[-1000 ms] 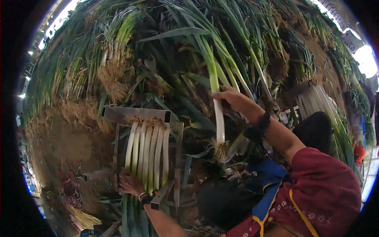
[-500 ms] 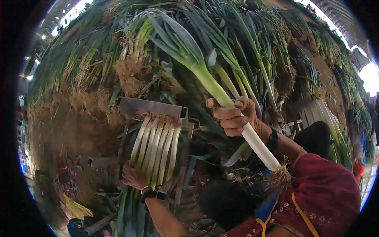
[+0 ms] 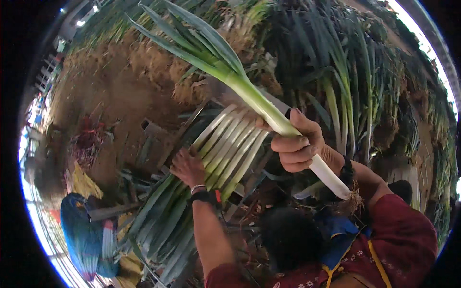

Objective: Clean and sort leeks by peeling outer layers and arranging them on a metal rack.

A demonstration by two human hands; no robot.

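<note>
In the head view, a single leek [image 3: 269, 108] is being held up in the right hand [image 3: 300, 146], tilted, with its green leaves fanning toward the upper left and its white shaft running down to the lower right. The fingers [image 3: 288, 144] are being wrapped tightly around the shaft where pale green turns to white, with the thumb laid along its upper side. The root tuft [image 3: 353, 201] is being left free below the hand, just above the red sleeve [image 3: 408, 240].

The left hand [image 3: 188, 167] is being laid flat on a row of leeks [image 3: 230, 149] lined up side by side in a metal frame [image 3: 163, 137]. Its fingers are being kept together and stretched out, pinching nothing, resting on the lower part of the white shafts near the frame's left edge. A dark watch band with a red tab [image 3: 206, 196] is being worn on that wrist. The green leaves [image 3: 163, 225] of the row are being spread out over the frame's near edge toward the lower left.

Behind the frame, heaps of more leeks [image 3: 355, 96] with earthy roots are being stacked across the upper right. A blue bundle [image 3: 81, 235] is being seen on the ground at the lower left.
</note>
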